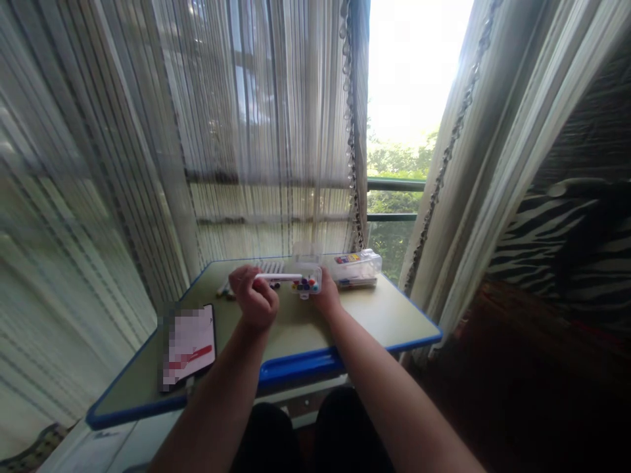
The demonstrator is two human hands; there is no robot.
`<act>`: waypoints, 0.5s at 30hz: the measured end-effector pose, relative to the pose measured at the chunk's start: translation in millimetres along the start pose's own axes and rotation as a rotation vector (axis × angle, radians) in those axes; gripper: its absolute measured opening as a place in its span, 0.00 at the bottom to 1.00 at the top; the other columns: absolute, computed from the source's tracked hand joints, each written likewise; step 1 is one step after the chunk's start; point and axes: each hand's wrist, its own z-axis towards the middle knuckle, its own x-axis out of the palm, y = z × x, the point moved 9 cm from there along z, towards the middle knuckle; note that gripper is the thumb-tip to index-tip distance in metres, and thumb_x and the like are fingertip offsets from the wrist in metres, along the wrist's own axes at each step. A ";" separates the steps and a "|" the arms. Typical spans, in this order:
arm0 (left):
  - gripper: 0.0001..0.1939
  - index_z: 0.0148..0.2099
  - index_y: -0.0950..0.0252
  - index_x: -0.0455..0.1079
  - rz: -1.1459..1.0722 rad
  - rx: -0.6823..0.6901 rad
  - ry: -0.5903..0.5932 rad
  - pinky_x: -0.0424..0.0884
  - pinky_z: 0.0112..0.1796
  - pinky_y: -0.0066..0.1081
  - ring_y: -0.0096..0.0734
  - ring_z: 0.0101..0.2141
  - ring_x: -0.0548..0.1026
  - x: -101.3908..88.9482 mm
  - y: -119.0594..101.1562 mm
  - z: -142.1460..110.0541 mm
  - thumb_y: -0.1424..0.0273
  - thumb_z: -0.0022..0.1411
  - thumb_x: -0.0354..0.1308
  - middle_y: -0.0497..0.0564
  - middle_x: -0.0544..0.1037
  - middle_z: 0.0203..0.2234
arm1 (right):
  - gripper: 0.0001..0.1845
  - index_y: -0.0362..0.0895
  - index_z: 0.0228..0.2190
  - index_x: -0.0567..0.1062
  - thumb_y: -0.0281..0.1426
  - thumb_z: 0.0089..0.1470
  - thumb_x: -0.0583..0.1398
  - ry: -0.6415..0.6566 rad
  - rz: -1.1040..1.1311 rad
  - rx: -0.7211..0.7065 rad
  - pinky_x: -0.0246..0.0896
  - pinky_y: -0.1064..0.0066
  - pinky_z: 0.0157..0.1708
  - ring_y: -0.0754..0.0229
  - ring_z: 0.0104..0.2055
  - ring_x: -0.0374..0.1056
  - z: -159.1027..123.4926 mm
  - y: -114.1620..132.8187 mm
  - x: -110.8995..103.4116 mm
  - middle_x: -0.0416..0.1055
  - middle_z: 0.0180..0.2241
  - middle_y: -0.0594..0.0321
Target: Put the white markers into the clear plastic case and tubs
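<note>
From where I sit, my left hand (259,303) is closed, fingers curled, with the white pen (279,277) pinched near its left end. I judge that grip leaves most of the length free, so the other end can reach over the box (320,279) without the fingers crowding it. The pen lies nearly level, its far end in front of the small coloured pieces (306,284); I cannot tell whether it touches them.

My right hand (327,294) is partly closed around the right side of the box. Holding it from there probably steadies it and leaves its mouth clear on the left. The lid (308,251) stands up at the back, out of the pen's way. I cannot tell if the box rests on the table (389,315) or is slightly raised.

So the pen is in my left hand and points right, towards the right hand; the box sits between the 2 hands, against the right fingers. The white row (271,267) lies just behind the left hand, with a few loose pens (224,290) to its left. The clear case (358,268) is beyond the right hand, and the tablet (192,345) is nearer me, left of the left forearm.
</note>
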 end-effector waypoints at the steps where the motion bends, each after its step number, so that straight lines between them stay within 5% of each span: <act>1: 0.12 0.50 0.65 0.56 -0.007 0.021 0.041 0.69 0.37 0.39 0.35 0.37 0.70 3.8 -4.4 -0.1 0.73 0.64 0.44 0.56 0.66 0.35 | 0.22 0.44 0.44 0.70 0.34 0.45 0.60 -0.004 -0.011 -0.008 0.65 0.67 0.40 0.56 0.38 0.72 0.0 0.0 -0.4 0.76 0.37 0.58; 8: 0.10 0.48 0.66 0.58 -0.067 0.060 0.323 0.70 0.39 0.37 0.36 0.39 0.73 36.3 -26.0 -15.0 0.72 0.65 0.46 0.57 0.71 0.35 | 0.22 0.44 0.44 0.70 0.35 0.45 0.59 -0.002 -0.044 0.013 0.65 0.67 0.37 0.55 0.36 0.72 -1.9 0.3 -3.7 0.76 0.36 0.57; 15: 0.19 0.54 0.68 0.54 -0.058 0.013 0.496 0.70 0.35 0.32 0.34 0.34 0.74 55.9 -27.4 -35.2 0.66 0.64 0.51 0.56 0.74 0.34 | 0.25 0.43 0.45 0.69 0.39 0.45 0.60 0.025 -0.022 0.013 0.64 0.68 0.35 0.55 0.35 0.72 -5.1 2.5 -2.9 0.76 0.35 0.56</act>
